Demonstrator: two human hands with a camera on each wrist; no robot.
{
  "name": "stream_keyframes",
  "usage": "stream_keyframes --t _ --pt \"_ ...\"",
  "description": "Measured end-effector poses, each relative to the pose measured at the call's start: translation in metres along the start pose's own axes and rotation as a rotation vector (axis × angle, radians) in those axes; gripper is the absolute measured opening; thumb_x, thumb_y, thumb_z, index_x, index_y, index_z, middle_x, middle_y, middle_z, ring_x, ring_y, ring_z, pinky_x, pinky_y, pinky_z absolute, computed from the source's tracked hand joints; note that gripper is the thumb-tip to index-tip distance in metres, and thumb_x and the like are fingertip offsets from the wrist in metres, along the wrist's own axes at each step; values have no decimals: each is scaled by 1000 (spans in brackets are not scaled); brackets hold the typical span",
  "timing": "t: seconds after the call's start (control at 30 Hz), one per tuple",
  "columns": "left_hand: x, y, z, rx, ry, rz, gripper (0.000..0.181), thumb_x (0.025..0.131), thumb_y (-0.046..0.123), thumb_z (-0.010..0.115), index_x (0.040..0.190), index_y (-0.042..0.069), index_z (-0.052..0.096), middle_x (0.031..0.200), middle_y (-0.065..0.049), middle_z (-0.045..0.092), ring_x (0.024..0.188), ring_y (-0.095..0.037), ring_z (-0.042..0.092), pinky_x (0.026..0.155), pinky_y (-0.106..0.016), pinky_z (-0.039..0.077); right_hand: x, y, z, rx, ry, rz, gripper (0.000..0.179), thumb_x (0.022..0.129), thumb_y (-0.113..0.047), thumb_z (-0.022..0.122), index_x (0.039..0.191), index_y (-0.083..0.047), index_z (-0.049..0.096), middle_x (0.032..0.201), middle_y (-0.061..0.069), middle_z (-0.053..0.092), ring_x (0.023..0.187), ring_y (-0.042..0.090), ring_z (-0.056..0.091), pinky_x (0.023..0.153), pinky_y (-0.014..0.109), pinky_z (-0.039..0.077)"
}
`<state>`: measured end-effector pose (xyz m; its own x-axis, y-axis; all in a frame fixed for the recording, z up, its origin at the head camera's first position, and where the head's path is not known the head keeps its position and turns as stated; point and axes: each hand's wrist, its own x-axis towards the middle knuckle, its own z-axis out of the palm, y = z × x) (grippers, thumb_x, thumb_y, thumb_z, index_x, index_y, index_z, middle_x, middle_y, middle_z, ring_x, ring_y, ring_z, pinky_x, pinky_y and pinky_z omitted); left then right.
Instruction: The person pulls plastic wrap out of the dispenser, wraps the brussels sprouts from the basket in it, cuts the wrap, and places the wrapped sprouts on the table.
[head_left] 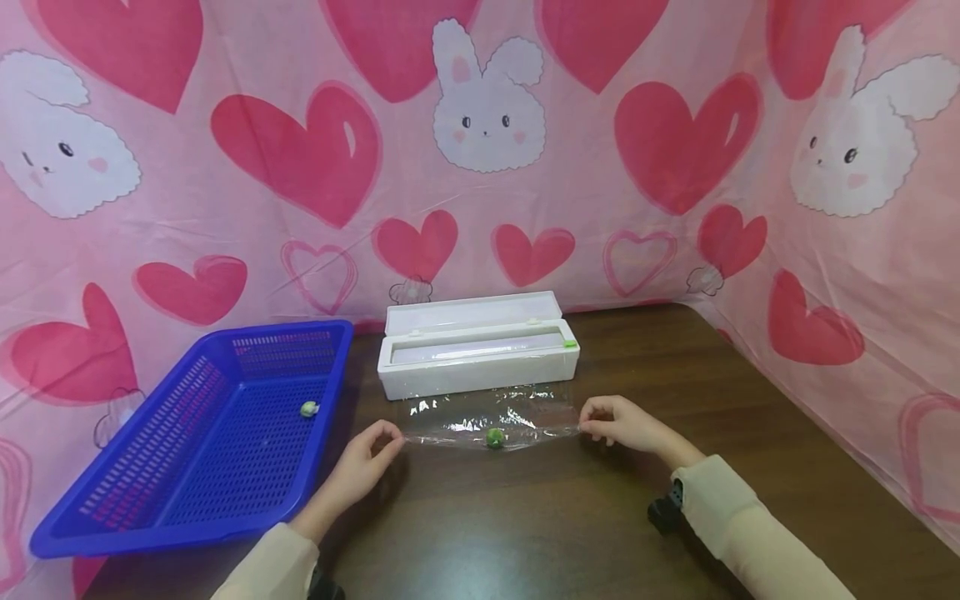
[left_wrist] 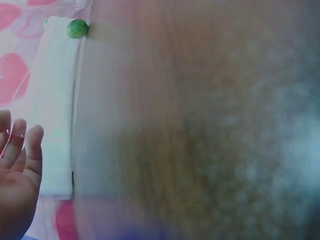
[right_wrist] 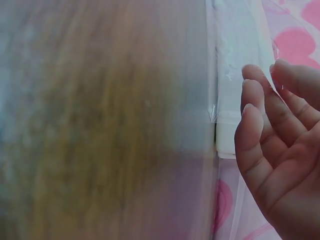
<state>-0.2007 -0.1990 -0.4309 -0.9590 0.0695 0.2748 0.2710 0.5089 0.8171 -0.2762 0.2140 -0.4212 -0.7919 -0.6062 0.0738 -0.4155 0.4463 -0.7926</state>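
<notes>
A sheet of clear cling film [head_left: 517, 417] runs out from the front of a white dispenser box [head_left: 480, 371], whose lid stands raised. At the film's near left corner my left hand [head_left: 367, 458] pinches the edge between thumb and finger. My right hand [head_left: 618, 425] pinches the near right corner, so the front edge spans the two hands. A small round green vegetable [head_left: 495, 437], like a Brussels sprout, shows at the middle of that edge. In the left wrist view the green vegetable [left_wrist: 77, 29] overlaps the box [left_wrist: 55, 110]. The right wrist view shows my right fingers [right_wrist: 250, 125] near the box.
A blue perforated basket [head_left: 225, 450] stands on the left of the brown wooden table [head_left: 510, 525]. Inside it lies a small pale green-and-white piece [head_left: 309, 408]. A green slider [head_left: 570, 343] sits at the box's right end. Behind hangs a pink heart-and-rabbit curtain [head_left: 480, 200].
</notes>
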Motion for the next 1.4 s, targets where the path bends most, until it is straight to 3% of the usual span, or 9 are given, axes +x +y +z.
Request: stream_keyframes --t 0.13,0.33,0.67,0.9,1.07,1.17,1.3,1.4 --pt "1 3 2 -80 -11 -26 4 88 2 59 86 3 55 75 -5 54 61 -19 53 54 -27 47 2 0 0 4 -7 14 10 92 -16 57 87 -7 59 81 8 63 67 22 56 52 32 48" --pt "5 0 7 -112 10 -67 7 89 1 57 84 3 53 70 -9 57 63 -24 59 48 -28 46 5 2 -1 -14 0 58 9 92 -12 55 86 -7 58 79 8 62 62 19 54 49 31 47" --pt "9 -4 13 -23 55 -163 8 88 -1 58 81 1 55 67 -6 56 57 -19 58 47 -27 47 14 1 3 -21 49 156 10 90 -7 57 80 -3 59 70 5 62 49 15 48 41 29 42" --pt "11 -5 15 3 66 -167 8 85 -5 57 85 2 54 72 -8 59 55 -18 59 44 -26 45 21 1 5 -31 115 231 9 87 -6 61 79 -1 62 66 4 62 46 13 45 40 27 40" --pt "12 -6 18 47 38 -175 13 86 -6 55 83 4 62 70 -7 61 53 -14 55 44 -26 45 25 2 6 -69 154 267 9 86 -7 63 78 -3 64 66 3 63 48 13 45 44 28 40" --pt "13 -6 19 122 20 -161 16 85 -6 56 81 6 67 71 -5 62 57 -13 54 49 -28 46 27 2 6 -89 167 272 10 85 -7 63 76 -3 64 65 3 64 50 14 46 46 28 41" --pt "14 -7 19 229 5 -94 16 83 -5 61 81 8 71 80 -4 67 71 -19 59 65 -36 48 28 0 9 -110 175 294 11 84 -8 64 73 -5 64 63 2 61 49 14 45 45 28 39" --pt "14 -7 19 266 -12 -75 17 83 -5 61 80 9 71 84 -5 68 82 -23 62 73 -41 48 28 -3 12 -125 183 299 13 83 -8 64 71 -6 64 61 2 57 48 14 44 45 28 38"
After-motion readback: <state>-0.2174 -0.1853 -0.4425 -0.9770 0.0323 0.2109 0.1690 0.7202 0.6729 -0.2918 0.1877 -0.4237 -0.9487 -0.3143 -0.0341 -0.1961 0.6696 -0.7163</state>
